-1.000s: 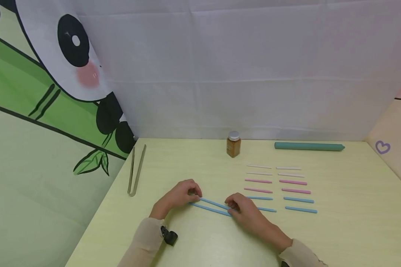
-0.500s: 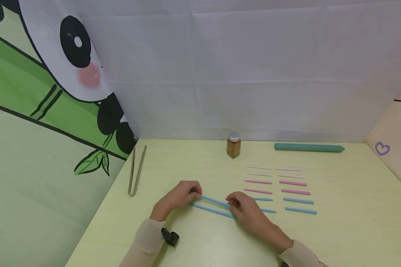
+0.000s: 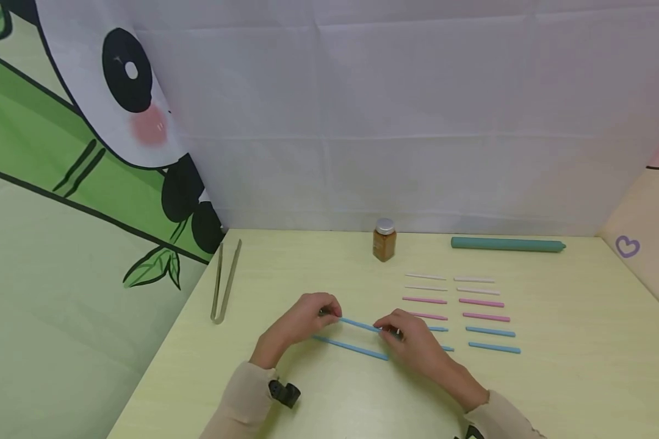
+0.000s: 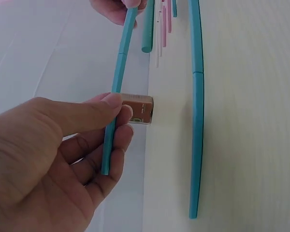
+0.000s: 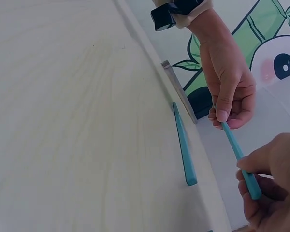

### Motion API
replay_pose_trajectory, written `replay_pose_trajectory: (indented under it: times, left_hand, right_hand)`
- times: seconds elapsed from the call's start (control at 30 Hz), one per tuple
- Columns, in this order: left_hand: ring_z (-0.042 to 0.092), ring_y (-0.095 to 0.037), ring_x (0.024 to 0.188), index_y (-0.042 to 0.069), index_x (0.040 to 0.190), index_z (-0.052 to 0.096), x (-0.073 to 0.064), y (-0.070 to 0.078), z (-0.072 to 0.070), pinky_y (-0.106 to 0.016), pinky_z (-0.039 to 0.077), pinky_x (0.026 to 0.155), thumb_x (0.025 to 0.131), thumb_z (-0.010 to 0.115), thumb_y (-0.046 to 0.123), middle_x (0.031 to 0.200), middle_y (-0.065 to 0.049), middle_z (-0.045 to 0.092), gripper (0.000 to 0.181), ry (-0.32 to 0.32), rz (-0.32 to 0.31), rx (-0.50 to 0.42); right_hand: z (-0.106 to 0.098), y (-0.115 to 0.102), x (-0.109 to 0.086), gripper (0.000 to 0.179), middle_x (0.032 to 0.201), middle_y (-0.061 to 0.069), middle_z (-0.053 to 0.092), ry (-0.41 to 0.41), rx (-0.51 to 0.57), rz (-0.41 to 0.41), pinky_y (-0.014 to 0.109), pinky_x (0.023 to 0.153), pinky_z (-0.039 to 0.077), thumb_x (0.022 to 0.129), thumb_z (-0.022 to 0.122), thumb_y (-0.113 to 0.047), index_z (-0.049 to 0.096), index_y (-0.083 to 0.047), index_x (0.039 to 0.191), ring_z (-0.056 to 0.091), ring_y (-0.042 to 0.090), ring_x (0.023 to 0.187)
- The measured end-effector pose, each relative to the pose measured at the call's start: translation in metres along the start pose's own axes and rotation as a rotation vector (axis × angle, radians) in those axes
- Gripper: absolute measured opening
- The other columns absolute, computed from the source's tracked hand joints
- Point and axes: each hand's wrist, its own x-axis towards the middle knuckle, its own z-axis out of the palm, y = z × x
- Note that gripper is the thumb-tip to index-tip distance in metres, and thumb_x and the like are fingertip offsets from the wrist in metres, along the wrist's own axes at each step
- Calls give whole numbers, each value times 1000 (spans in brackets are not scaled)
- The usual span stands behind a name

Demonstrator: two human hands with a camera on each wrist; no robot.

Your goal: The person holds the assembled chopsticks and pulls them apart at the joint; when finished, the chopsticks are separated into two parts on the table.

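A long blue stick [image 3: 358, 324] is held by both hands above the table. The left hand [image 3: 306, 320] pinches its left end between thumb and fingers; the right hand [image 3: 414, 344] pinches it near the right end. In the left wrist view a thin seam crosses the held stick [image 4: 121, 63] between the hands. A second blue stick [image 3: 351, 348], with a similar seam partway along, lies on the table just nearer than the held one. It shows clear of both hands in the right wrist view, as a tapering blue stick [image 5: 183, 145].
Right of the hands lie short sticks in two columns: white [image 3: 474, 280], pink [image 3: 481, 302] and blue [image 3: 490, 331]. The right hand partly covers the left column. A brown jar [image 3: 384, 244], a green rod [image 3: 507, 244] and metal tongs [image 3: 230, 281] lie around the table.
Both hands have raised the farther blue stick, shifting slightly right and away from the nearer one. The gap between the two sticks has widened. The nearer stick stays on the table.
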Motion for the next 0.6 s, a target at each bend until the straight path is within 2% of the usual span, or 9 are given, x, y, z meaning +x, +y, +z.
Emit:
replay_pose_trajectory:
  times: [0.1, 0.33, 0.6]
  left_hand:
    - [58, -9, 83, 10, 96, 69, 2, 6, 3, -24, 50, 77, 90, 65, 11, 89, 4, 64, 6, -14, 27, 36]
    - [60, -9, 83, 9, 97, 69, 9, 21, 11, -21, 50, 77, 91, 64, 13, 91, 1, 64, 8, -33, 93, 50]
    - [58, -9, 82, 10, 97, 68, 15, 33, 14, -21, 49, 76, 92, 64, 14, 90, 1, 62, 8, -15, 111, 78]
  right_hand:
    - [-3, 0, 1, 15, 87, -9, 60, 16, -22, -32, 20, 66, 47, 86, 70, -7, 72, -16, 97, 52, 2, 75]
    - [-7, -4, 4, 9, 88, -9, 61, 27, -37, -53, 20, 68, 48, 86, 70, -11, 71, -16, 93, 53, 3, 76]
    - [-12, -5, 7, 9, 88, -9, 61, 14, -76, -58, 21, 69, 48, 87, 70, -12, 71, -15, 95, 52, 4, 77]
